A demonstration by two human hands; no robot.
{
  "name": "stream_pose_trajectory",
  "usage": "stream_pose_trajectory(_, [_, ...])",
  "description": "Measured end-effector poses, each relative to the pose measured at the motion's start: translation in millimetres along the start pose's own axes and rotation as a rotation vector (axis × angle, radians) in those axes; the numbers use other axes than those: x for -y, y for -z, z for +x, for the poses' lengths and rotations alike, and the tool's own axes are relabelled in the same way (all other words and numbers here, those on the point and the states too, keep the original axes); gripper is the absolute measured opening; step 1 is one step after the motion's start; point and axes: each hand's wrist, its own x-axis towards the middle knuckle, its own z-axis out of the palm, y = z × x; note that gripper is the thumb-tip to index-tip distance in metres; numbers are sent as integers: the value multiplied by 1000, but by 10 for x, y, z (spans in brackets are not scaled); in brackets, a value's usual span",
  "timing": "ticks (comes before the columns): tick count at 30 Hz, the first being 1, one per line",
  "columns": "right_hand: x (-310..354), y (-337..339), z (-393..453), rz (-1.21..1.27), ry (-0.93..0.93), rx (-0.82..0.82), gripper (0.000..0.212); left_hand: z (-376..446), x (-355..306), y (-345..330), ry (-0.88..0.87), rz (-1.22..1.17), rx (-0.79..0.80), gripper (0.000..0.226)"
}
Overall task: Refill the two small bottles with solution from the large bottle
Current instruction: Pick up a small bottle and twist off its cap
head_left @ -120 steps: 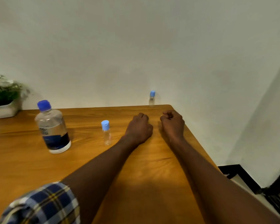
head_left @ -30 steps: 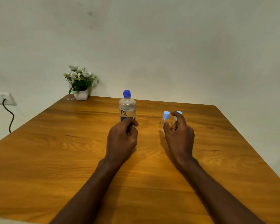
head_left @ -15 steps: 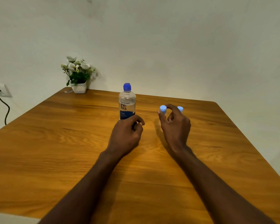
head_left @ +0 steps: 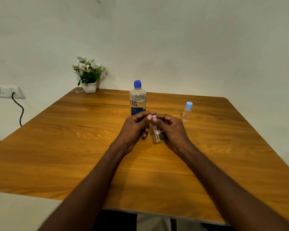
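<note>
Clear small bottle [head_left: 155,134] was held above the table [head_left: 73,144]: my right hand [head_left: 171,130] curled round its body, my left hand [head_left: 134,126] pinched its blue cap [head_left: 154,116] between thumb and fingers. Second small bottle [head_left: 187,111] stood capped, well apart to the right. Large bottle [head_left: 137,99] stood upright just behind my hands, blue cap on.

head-worn view, facing forward-down, near table [head_left: 73,147]
</note>
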Motion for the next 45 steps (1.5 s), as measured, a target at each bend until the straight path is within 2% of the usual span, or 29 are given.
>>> stream_pose_trajectory(5, [73,8,-18,127,-90,-45,33,25,-6,5,41,-11,40,30])
stream_pose_trajectory(11, [35,94,32,-6,-102,47,48,118,46,27,47,-68,-113,27])
stream_pose_trajectory(14, [10,95,56,32,-144,41,45,114,57,15,34,-61,-71,29])
stream_pose_trajectory(17, [36,127,49,82,-194,89,34,98,74,14,-3,-13,-1,26])
stream_pose_trajectory(20, [54,136,48,88,-208,122,30,82,66,10,-26,26,-54,22])
stream_pose_trajectory(28, [27,133,43,-19,-83,166,23,102,110,-28,-32,63,-180,17])
stream_pose_trajectory(31, [29,113,-11,-131,41,179,9,91,103,-38,-11,54,-215,17])
stream_pose_trajectory(34, [67,92,-76,-116,70,171,17,86,92,-26,5,23,-189,21])
stream_pose_trajectory(37, [65,81,-39,-144,-2,113,19,94,67,-23,-1,5,-132,21])
stream_pose_trajectory(41, [36,69,12,-59,-75,43,37,96,76,-26,-12,25,-106,22])
stream_pose_trajectory(43, [25,97,20,-35,-80,13,33,98,79,-18,-9,19,-112,21])
stream_pose_trajectory(45, [16,121,22,-20,-82,4,21,99,75,-10,-5,22,-114,20])
